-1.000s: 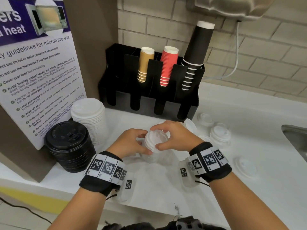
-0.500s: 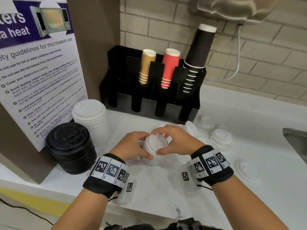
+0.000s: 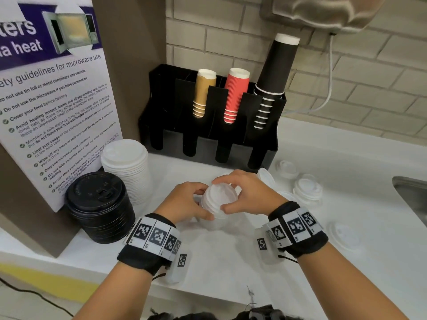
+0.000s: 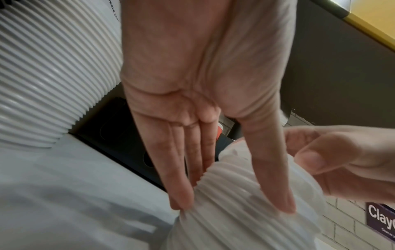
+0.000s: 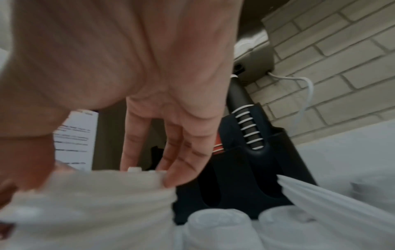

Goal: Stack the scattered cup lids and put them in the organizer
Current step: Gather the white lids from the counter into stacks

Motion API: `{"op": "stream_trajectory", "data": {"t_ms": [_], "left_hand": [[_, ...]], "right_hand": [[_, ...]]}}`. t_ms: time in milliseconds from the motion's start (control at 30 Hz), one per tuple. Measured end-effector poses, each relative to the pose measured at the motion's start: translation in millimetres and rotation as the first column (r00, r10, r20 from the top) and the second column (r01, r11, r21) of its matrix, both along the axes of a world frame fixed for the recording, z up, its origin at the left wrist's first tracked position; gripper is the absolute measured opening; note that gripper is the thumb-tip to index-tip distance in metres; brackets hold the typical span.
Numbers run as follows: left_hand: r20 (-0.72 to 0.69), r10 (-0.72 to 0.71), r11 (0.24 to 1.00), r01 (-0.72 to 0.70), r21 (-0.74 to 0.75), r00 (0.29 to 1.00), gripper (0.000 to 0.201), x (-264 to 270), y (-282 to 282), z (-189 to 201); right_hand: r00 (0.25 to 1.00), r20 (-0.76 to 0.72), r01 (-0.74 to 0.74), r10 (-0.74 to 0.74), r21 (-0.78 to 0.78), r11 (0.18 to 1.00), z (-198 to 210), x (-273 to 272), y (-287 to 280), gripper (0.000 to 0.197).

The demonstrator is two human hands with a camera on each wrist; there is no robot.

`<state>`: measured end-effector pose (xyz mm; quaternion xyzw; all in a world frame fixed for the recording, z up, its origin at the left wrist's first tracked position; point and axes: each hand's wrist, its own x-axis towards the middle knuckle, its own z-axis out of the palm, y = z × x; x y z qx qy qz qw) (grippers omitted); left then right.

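Observation:
A short stack of small white lids [image 3: 218, 200] stands on the white counter in front of the black organizer [image 3: 208, 139]. My left hand [image 3: 187, 202] pinches the stack's ribbed side [image 4: 245, 203] between thumb and fingers [image 4: 179, 201]. From the right, my right hand [image 3: 245, 192] grips the top lid [image 5: 85, 194] by its rim. Loose white lids lie to the right: one [image 3: 286, 168] near the organizer, a small pile [image 3: 308, 189] beside it, one [image 3: 344, 236] further front, and one [image 3: 265, 176] tilted behind my right hand.
A tall stack of larger white lids [image 3: 126, 167] and a stack of black lids [image 3: 99, 204] stand at the left by a microwave sign [image 3: 53, 100]. The organizer holds tan, red and black cups [image 3: 270, 88]. A steel sink [image 3: 413, 195] edges the right.
Both hands stay on the lid stack, which has barely moved. The right hand's fingers have shifted slightly round the top lid.

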<state>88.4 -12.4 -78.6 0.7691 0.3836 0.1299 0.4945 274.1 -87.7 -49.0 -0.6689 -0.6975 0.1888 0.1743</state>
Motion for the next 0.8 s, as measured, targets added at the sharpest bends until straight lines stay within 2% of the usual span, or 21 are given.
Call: {"op": "stream_trajectory", "data": {"t_ms": [100, 367, 467, 533, 600, 667, 733, 800], "left_hand": [[0.002, 0.008, 1.000, -0.008, -0.009, 1.000, 0.068, -0.6, -0.6, -0.2], [-0.014, -0.017, 1.000, 0.017, 0.007, 1.000, 0.071, -1.2, 0.3, -1.1], [-0.001, -0.028, 0.999, 0.028, 0.034, 1.000, 0.077, 1.7, 0.4, 2.4], [0.003, -0.029, 0.998, 0.028, 0.063, 1.000, 0.069, 4.7, 2.7, 3.6], [-0.005, -0.032, 0.996, 0.032, 0.083, 0.999, 0.059, 7.1, 4.6, 4.7], [-0.023, -0.031, 0.994, 0.034, 0.099, 0.999, 0.058, 9.4, 5.8, 4.6], [-0.033, -0.033, 0.994, 0.037, 0.105, 0.999, 0.059, 10.8, 6.3, 3.5], [-0.035, -0.037, 0.994, 0.041, 0.102, 0.999, 0.059, 10.7, 6.1, 3.2]], "right_hand": [[0.997, 0.066, -0.031, 0.033, -0.022, 0.999, 2.1, -9.5, 3.3, 0.059], [0.997, 0.076, -0.014, 0.021, -0.085, 0.996, 2.1, -16.1, 6.0, 0.062], [1.000, -0.012, -0.002, 0.001, -0.129, 0.992, 6.6, -11.6, 5.1, 0.063], [0.988, -0.142, 0.037, -0.057, -0.140, 0.990, 12.3, 1.7, 9.3, 0.052], [0.963, -0.214, 0.152, -0.166, -0.080, 0.985, 15.3, 18.7, 20.6, 0.037], [0.963, -0.125, 0.232, -0.240, -0.074, 0.970, 11.9, 31.6, 36.3, 0.035], [0.982, 0.067, 0.183, -0.174, -0.175, 0.967, 2.9, 36.2, 52.7, 0.048], [0.976, 0.196, 0.148, -0.093, -0.291, 0.945, -8.5, 34.5, 65.1, 0.064]]}}
